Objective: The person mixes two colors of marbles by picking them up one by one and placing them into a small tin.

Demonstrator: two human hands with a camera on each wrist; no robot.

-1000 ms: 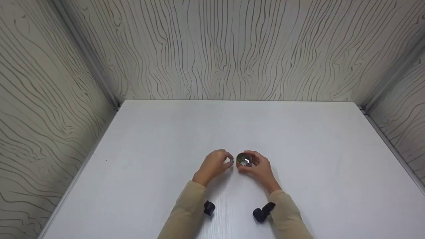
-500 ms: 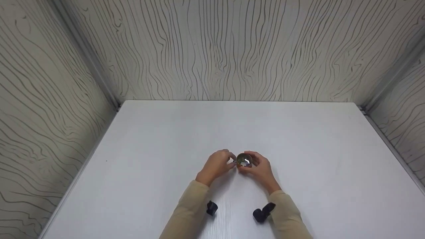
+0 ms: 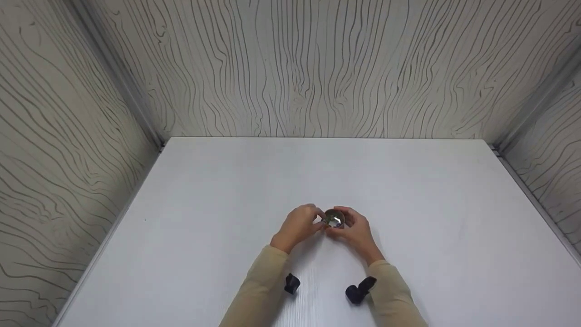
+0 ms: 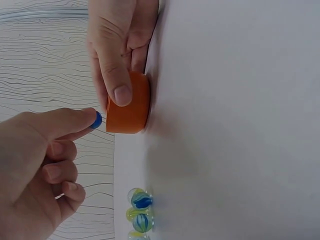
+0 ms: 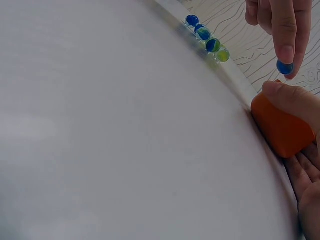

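- The left hand (image 3: 298, 225) pinches a blue marble (image 4: 97, 120) between thumb and fingertip, just above the rim of an orange cup (image 5: 281, 125).
- The right hand (image 3: 358, 231) grips the cup's wall, steadying it upright on the white counter (image 3: 227, 181).
- The marble looks hard, light and slippery, best taken across its middle; the cup seems stiff, best held round its sides.
- More marbles (image 5: 203, 34) lie in a row nearby.

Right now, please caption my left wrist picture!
Left hand pinches a round blue marble just above the round orange cup the right hand holds.
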